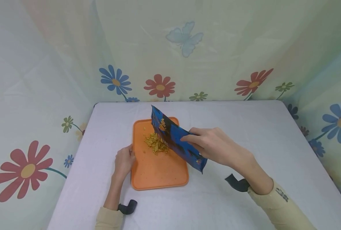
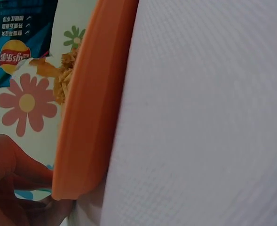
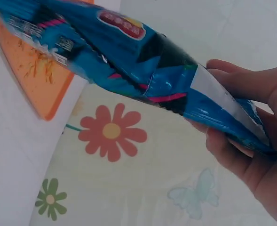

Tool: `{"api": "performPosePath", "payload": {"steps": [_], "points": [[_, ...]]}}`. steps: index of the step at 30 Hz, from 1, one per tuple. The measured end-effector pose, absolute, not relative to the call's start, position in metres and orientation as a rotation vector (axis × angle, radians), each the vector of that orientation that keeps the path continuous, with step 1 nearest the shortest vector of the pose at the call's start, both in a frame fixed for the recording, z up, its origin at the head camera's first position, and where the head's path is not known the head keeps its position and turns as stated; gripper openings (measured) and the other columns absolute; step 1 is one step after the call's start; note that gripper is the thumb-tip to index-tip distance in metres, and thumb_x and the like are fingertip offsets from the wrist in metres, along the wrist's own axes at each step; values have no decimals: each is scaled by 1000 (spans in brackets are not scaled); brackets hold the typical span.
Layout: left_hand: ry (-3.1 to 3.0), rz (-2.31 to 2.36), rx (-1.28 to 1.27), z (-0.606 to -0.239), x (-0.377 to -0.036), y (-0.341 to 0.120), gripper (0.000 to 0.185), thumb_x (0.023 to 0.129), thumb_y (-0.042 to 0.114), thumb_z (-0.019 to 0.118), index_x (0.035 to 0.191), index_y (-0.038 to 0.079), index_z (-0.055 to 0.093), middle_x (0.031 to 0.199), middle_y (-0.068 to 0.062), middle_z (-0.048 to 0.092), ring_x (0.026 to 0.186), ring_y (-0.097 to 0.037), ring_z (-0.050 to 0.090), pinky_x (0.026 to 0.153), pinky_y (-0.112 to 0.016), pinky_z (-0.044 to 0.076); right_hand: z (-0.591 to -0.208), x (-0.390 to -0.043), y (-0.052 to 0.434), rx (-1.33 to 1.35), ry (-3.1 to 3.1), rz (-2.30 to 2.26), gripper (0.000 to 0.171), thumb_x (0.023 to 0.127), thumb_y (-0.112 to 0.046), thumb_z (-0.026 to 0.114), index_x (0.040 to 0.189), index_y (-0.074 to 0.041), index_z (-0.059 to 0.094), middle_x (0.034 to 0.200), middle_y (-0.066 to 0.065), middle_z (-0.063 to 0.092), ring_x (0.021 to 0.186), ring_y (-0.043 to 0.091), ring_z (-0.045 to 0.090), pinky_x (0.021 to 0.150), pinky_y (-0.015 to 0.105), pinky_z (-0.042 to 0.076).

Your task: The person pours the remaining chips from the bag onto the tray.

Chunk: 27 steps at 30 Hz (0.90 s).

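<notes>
My right hand point(image 1: 209, 143) grips a blue snack bag point(image 1: 176, 135) with a Lay's logo by one end, thumb on one side and fingers on the other. The bag hangs tilted over an orange tray point(image 1: 159, 172), its far end up and to the left. A small heap of yellow snack sticks point(image 1: 154, 143) lies on the tray below the bag, with a few loose bits around it. At the tray's left edge, my left hand point(image 1: 125, 161) pinches the rim; the left wrist view shows its fingers point(image 2: 32, 172) above and below that rim.
A white-covered table point(image 1: 231, 198) carries the tray. Behind it and at both sides hangs a pale curtain point(image 1: 216, 60) printed with flowers and a butterfly. Black straps point(image 1: 128, 207) stick out at both wrists.
</notes>
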State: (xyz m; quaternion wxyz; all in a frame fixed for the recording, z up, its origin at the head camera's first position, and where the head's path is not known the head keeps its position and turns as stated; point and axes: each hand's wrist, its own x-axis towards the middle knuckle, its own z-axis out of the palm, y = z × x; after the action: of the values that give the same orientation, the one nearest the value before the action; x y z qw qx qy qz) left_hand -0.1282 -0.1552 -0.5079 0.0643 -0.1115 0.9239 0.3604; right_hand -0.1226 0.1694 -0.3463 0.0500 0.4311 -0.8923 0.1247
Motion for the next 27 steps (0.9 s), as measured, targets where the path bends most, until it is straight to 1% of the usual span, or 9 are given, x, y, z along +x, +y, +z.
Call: {"api": "performPosePath", "payload": {"steps": [3,6,8,13,17,21,27], "points": [[2788,1095,-329,-507,-128,-155,48,100,2,55,146,-6,51,72,-8,59,50,-12,48,46,-23,38,-344,-122,169,1308,-2723,379,27,86,-6,82,112,-14,78,90,-1,68,63,6,59,57,12,47],[2794,1098,-319,-507,-128,-155,47,100,2,54,146,-7,51,70,-7,57,50,-12,48,46,-23,38,-342,-122,169,1307,-2744,364,26,87,-7,81,112,-14,78,89,-1,67,62,6,57,57,12,47],[2798,1099,-311,-507,-128,-155,47,100,2,54,146,-8,51,69,-7,57,50,-12,48,46,-23,38,-340,-121,168,1296,-2746,369,27,86,-6,81,112,-14,78,91,0,68,64,7,59,57,12,47],[2802,1094,-302,-506,-127,-156,47,100,1,55,145,-8,51,70,-7,57,50,-12,47,46,-22,37,-339,-120,170,1268,-2759,396,27,87,-6,81,113,-13,78,92,0,68,65,7,61,57,11,47],[2797,1098,-309,-507,-127,-156,47,100,1,55,145,-8,51,69,-7,57,49,-12,47,45,-22,37,-343,-119,175,1252,-2712,434,27,87,-4,80,112,-13,78,89,-1,67,62,6,57,54,12,44],[2802,1103,-314,-507,-127,-157,46,100,1,55,145,-8,52,67,-7,56,48,-12,46,44,-21,37,-350,-118,181,1232,-2650,470,28,86,-1,79,112,-12,78,85,-2,63,59,5,51,50,14,40],[2792,1119,-322,-509,-127,-156,46,100,2,54,145,-8,52,67,-7,55,48,-12,46,44,-22,37,-363,-111,190,1147,-2592,557,32,84,2,80,114,-10,78,90,1,65,61,5,51,52,14,42]]}}
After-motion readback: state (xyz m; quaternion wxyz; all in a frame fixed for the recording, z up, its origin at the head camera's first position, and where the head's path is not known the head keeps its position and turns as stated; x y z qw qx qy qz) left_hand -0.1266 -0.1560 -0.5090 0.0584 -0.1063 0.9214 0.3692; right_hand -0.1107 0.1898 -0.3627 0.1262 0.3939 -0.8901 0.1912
